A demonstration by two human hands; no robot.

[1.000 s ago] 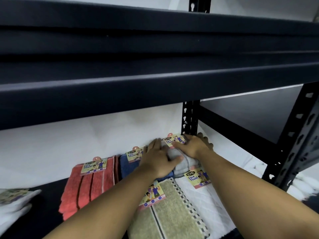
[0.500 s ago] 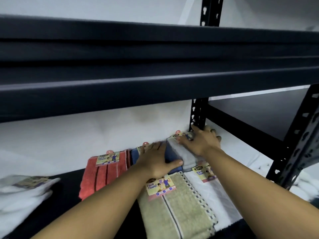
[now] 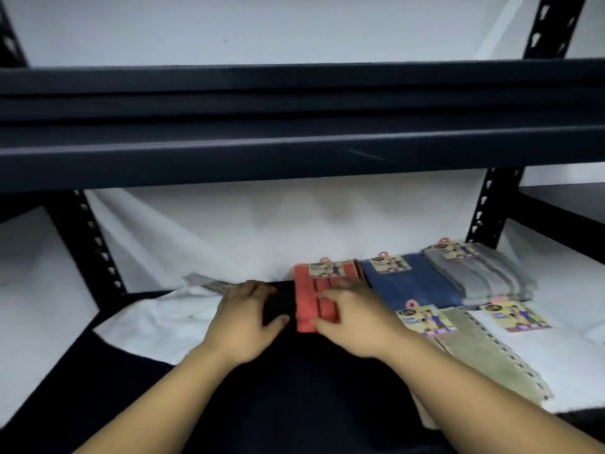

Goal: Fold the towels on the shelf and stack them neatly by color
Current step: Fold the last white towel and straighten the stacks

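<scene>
the towel tags (image 3: 424,320) carry print too blurred to read.

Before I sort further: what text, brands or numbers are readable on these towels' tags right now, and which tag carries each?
No text can be read for certain.
Red towel tag: blurred.
Blue towel tag: blurred.
Grey towel tag: blurred.
Beige towel tag: dark oval logo, words too blurred to read.
White towel tag: blurred.
Tag on loose white towel, left: blurred.

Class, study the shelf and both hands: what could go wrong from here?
1. The right hand lies on the red towel and might nudge it into the blue towel beside it.
2. The left hand is at the loose white towel, which may bunch further.
</scene>
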